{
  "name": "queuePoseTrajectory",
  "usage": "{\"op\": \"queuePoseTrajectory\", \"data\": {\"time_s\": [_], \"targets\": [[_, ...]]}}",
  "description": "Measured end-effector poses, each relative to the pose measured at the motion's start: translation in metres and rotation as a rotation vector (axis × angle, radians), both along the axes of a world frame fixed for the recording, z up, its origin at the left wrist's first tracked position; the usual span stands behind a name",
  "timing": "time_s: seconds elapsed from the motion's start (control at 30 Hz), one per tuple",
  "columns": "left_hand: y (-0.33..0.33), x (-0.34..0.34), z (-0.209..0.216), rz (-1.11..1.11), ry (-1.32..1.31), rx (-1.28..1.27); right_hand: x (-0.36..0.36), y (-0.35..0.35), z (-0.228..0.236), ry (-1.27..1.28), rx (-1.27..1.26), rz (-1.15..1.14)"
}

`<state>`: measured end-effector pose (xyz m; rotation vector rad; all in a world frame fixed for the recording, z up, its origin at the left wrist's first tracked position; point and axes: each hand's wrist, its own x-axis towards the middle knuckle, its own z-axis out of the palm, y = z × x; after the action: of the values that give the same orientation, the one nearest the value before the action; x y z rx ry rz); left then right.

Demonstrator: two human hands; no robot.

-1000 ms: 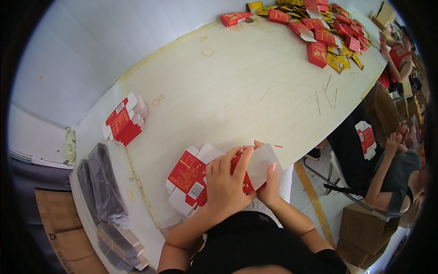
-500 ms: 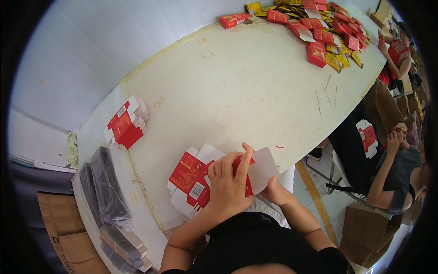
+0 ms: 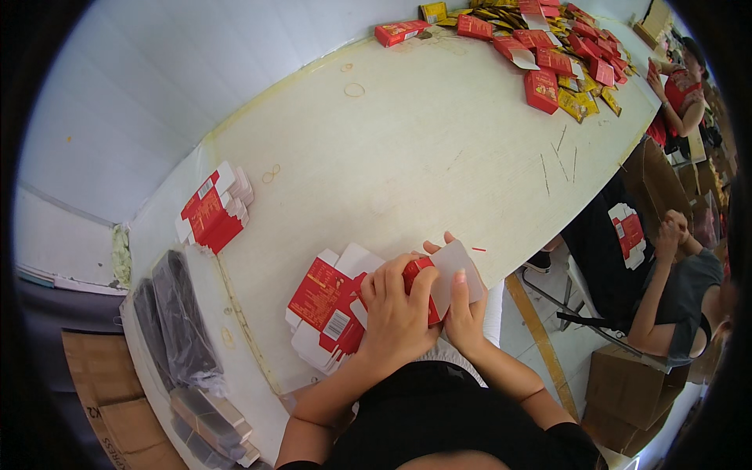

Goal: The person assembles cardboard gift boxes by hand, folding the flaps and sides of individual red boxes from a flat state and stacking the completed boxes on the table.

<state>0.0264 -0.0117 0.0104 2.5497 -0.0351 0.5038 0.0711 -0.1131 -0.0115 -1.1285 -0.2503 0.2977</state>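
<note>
A small red carton (image 3: 421, 276), partly folded into shape, is between my hands at the table's near edge. My left hand (image 3: 398, 309) wraps over its red side with the fingers bent across it. On the carton's right end, my right hand (image 3: 464, 313) presses the white flap (image 3: 453, 274), thumb on its face and fingertips showing behind it. Just left of them lies a stack of flat red-and-white carton blanks (image 3: 319, 298), partly covered by my left hand.
Another stack of blanks (image 3: 213, 215) sits at the left. Dark plastic-wrapped bundles (image 3: 184, 321) lie nearer me. Red cartons (image 3: 540, 90) and yellow sachets (image 3: 578, 106) are heaped at the far right. Two people sit to the right, one beside a cardboard box (image 3: 636, 388).
My right hand has moved up and inward, its thumb now on the white flap, which has swung closer to the carton. The nearer co-worker's hands have come together.
</note>
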Motion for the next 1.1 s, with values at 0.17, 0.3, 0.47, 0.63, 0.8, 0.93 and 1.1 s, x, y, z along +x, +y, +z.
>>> {"op": "queuePoseTrajectory", "data": {"time_s": [0.17, 0.3, 0.47, 0.63, 0.8, 0.93, 1.1], "targets": [[0.000, -0.001, -0.003, 0.009, 0.006, 0.032, 0.003, -0.002, 0.002, 0.067, -0.048, 0.081], [-0.003, -0.002, 0.001, 0.044, -0.069, 0.049, -0.005, 0.000, -0.002, 0.200, 0.289, 0.096], [-0.006, -0.002, 0.009, -0.008, -0.100, 0.058, -0.007, -0.005, -0.010, -0.052, 0.256, 0.086], [-0.010, 0.004, 0.001, -0.036, -0.090, 0.210, 0.001, -0.018, -0.011, -0.249, -0.252, -0.066], [-0.009, 0.004, 0.000, -0.050, -0.084, 0.177, 0.001, -0.030, 0.015, -0.328, -0.403, 0.216], [-0.011, 0.007, -0.016, -0.010, -0.153, 0.291, -0.003, -0.034, 0.026, -0.496, -0.482, 0.296], [-0.013, 0.007, -0.004, -0.090, -0.076, 0.237, -0.004, -0.033, 0.015, -0.359, -0.357, 0.266]]}}
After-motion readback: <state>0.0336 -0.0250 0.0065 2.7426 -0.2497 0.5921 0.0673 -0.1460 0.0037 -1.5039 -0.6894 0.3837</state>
